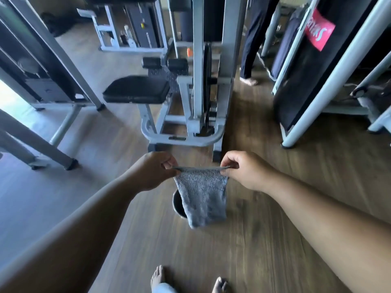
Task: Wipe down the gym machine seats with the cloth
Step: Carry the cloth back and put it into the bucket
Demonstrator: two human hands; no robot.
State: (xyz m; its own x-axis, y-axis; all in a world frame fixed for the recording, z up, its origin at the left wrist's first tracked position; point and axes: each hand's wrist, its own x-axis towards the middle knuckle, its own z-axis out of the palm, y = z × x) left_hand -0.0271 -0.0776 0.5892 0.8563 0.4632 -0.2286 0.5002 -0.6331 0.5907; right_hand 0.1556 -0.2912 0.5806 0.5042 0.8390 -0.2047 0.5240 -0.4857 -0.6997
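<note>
observed: a person stands on a wood floor holding a grey cloth out in front, stretched by its top edge between both hands; the nearest black padded seat sits ahead and to the left on a grey-framed machine, well apart from the cloth and not yet touched; risk, in my judgement: the hold is at the corners only, so a shake or a quick reach could pull one corner free and drop the cloth to the floor, dirtying it before it meets the pad; a round dark container on the floor lies directly behind the hanging cloth, and the free lower end could dip into it or catch its rim if lowered; another person's legs stand beside the machine, so the approach is tight; grip: left hand is closed in a pinch on the left top corner, thumb against forefinger; right hand is pinched likewise on the right top corner; neither hand has any open span, and both touch only the cloth; the cloth hangs slack below the taut edge, clear of the floor.
</note>
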